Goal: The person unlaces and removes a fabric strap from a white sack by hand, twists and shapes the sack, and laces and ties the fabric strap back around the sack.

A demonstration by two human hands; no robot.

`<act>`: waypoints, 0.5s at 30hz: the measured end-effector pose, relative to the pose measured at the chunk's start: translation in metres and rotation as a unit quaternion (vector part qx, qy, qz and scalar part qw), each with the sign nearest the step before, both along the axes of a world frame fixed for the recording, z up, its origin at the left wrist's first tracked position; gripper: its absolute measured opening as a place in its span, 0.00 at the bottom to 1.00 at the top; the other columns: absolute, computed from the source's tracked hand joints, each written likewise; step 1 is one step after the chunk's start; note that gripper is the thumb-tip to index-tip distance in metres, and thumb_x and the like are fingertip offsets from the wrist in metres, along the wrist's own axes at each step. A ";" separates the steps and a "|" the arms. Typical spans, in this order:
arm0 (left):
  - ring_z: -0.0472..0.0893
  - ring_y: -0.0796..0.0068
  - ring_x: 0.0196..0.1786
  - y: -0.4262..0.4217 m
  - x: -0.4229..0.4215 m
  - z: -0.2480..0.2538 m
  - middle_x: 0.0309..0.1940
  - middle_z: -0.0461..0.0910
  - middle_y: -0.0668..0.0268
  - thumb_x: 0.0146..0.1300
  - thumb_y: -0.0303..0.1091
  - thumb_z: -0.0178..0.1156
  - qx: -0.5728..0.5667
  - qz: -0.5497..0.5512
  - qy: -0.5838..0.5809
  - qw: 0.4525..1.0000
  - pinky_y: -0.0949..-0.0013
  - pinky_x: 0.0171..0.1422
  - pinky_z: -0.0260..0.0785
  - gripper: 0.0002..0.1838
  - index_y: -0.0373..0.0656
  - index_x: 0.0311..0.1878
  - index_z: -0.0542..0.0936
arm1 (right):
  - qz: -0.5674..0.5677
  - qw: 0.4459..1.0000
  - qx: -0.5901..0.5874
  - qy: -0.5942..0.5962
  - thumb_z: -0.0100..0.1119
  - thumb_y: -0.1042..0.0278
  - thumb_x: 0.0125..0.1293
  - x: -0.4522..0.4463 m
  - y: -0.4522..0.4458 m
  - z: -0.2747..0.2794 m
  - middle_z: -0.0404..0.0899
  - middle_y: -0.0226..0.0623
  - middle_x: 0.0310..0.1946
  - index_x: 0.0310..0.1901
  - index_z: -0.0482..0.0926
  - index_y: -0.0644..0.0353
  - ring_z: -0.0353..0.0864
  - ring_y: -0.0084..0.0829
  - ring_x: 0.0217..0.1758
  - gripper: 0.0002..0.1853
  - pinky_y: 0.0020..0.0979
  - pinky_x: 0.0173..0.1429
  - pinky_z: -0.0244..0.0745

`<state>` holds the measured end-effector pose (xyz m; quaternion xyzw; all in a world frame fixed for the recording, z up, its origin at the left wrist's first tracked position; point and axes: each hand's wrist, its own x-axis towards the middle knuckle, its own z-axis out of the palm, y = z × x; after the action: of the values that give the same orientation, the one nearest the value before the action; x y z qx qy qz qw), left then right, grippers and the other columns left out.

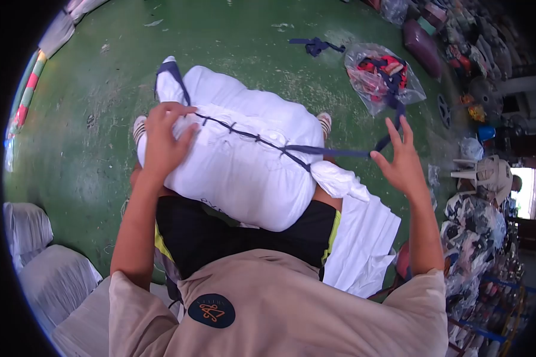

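Note:
A plump white cloth bundle (pixel 238 178) lies in front of my lap, between my legs. Its seam is laced with a dark blue fabric strip (pixel 330 151), and knotted ends stick out at the upper left and lower right. My left hand (pixel 165 135) rests on the bundle's left part, thumb and fingers apart near the lacing. Out to the right, my right hand (pixel 402 159) has its fingers spread. The strip stretches from the seam to the right thumb tip, then bends up past the fingers toward a clear plastic bag (pixel 369 98) of coloured fabric pieces.
Another dark blue strip (pixel 317 46) lies crumpled on the green floor (pixel 238 35). Folded white cloth (pixel 363 244) is beside my right thigh. Covered grey bundles (pixel 59 279) stand at lower left. Piled bagged goods (pixel 473 229) and a white plastic chair (pixel 488 175) line the right side.

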<state>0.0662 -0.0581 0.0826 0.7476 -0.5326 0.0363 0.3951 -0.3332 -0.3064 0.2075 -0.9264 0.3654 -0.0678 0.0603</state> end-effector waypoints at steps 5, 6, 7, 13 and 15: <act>0.79 0.61 0.52 0.049 0.058 -0.011 0.48 0.80 0.60 0.60 0.37 0.69 0.033 0.167 0.075 0.983 0.61 0.61 0.69 0.19 0.46 0.54 0.84 | -0.088 0.988 0.089 -0.093 0.51 0.58 0.78 -0.024 0.009 -0.060 0.60 0.51 0.75 0.78 0.59 0.57 0.68 0.48 0.73 0.31 0.42 0.73 0.67; 0.80 0.60 0.51 0.055 0.067 -0.015 0.48 0.81 0.59 0.61 0.38 0.69 0.043 0.204 0.100 0.973 0.61 0.61 0.70 0.19 0.45 0.55 0.84 | -0.137 0.966 0.153 -0.155 0.48 0.57 0.80 -0.034 0.014 -0.071 0.61 0.51 0.74 0.77 0.60 0.60 0.67 0.48 0.73 0.29 0.41 0.74 0.65; 0.81 0.60 0.51 0.061 0.075 -0.021 0.48 0.82 0.57 0.65 0.42 0.67 0.063 0.206 0.158 0.964 0.61 0.60 0.72 0.20 0.43 0.56 0.83 | -0.167 0.965 0.150 -0.134 0.46 0.58 0.81 -0.051 0.018 -0.086 0.63 0.52 0.73 0.76 0.60 0.63 0.68 0.48 0.73 0.29 0.41 0.74 0.64; 0.83 0.56 0.51 0.041 0.093 -0.065 0.53 0.83 0.52 0.72 0.54 0.58 0.122 0.131 0.263 0.948 0.60 0.58 0.74 0.29 0.34 0.60 0.80 | -0.178 0.957 0.224 -0.041 0.58 0.57 0.74 -0.104 0.100 -0.140 0.65 0.58 0.70 0.74 0.63 0.67 0.65 0.55 0.73 0.34 0.44 0.77 0.60; 0.83 0.54 0.52 0.011 0.091 -0.059 0.54 0.83 0.51 0.71 0.54 0.59 0.127 0.125 0.275 0.945 0.60 0.60 0.73 0.30 0.34 0.61 0.79 | -0.160 0.970 0.180 -0.017 0.59 0.55 0.72 -0.094 0.133 -0.156 0.63 0.59 0.72 0.74 0.63 0.67 0.63 0.58 0.74 0.35 0.47 0.78 0.58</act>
<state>0.1568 -0.0474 0.0236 0.8333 -0.3059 -0.1894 0.4198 -0.4270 -0.1737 0.0513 -0.8286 0.5140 -0.0252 0.2205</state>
